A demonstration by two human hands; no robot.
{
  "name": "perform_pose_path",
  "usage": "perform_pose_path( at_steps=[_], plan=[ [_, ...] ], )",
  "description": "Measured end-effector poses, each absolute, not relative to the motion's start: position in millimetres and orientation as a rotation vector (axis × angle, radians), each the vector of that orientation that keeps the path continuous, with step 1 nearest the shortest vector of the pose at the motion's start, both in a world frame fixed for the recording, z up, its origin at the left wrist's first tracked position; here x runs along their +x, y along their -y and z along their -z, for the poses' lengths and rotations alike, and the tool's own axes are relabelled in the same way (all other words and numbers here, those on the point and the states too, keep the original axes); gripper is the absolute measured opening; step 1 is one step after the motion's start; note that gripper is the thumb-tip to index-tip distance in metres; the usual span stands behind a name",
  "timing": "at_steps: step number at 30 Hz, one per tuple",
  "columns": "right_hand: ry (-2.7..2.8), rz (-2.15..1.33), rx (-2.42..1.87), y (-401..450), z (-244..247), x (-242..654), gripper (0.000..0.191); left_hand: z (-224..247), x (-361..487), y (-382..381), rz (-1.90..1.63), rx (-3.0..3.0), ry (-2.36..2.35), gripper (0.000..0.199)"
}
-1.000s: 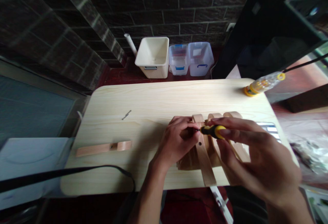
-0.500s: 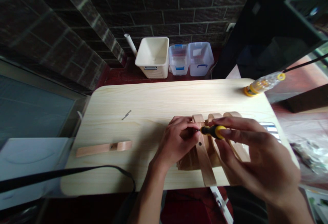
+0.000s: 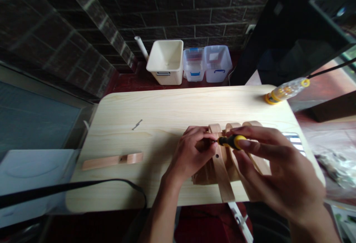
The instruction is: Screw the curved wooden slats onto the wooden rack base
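Note:
My right hand (image 3: 278,169) is closed round the yellow-and-black handle of a screwdriver (image 3: 232,142), which lies nearly level and points left. At its dark tip, the thumb and fingers of my left hand (image 3: 191,150) are pinched together; what sits between them is too small to make out. Both hands are over a curved wooden strip (image 3: 222,176) with a dark hole in it. This strip rests across a brown wooden piece (image 3: 204,174), partly hidden by my left hand. More curved wooden strips (image 3: 252,123) stand to the right, partly covered by my right hand.
On the pale table (image 3: 178,106) lie a loose wooden strip (image 3: 108,161) and thin dark screws (image 3: 137,124). A clear bottle-like container with yellow ends (image 3: 287,90) stands at the back right corner. Beyond are a cream bin (image 3: 167,76) and clear boxes (image 3: 218,74). A black strap (image 3: 83,185) crosses front left.
Almost nothing differs. Both hands, the screwdriver and the wooden pieces keep their places, with at most a very slight shift of the screwdriver handle.

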State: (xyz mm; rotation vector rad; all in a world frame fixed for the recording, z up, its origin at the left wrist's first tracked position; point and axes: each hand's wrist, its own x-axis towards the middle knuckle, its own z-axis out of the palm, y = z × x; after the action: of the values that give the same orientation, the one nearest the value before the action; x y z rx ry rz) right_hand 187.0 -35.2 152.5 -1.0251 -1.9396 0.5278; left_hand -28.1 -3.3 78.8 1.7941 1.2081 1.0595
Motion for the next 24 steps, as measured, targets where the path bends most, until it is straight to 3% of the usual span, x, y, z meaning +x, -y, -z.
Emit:
perform_pose_path(
  at_steps=[24],
  plan=[
    [2.044,-0.504,-0.980,35.8,-150.7,188.7,0.042,-80.9,-29.4,3.3,-0.980,1.758,-1.262,0.006]
  ],
)
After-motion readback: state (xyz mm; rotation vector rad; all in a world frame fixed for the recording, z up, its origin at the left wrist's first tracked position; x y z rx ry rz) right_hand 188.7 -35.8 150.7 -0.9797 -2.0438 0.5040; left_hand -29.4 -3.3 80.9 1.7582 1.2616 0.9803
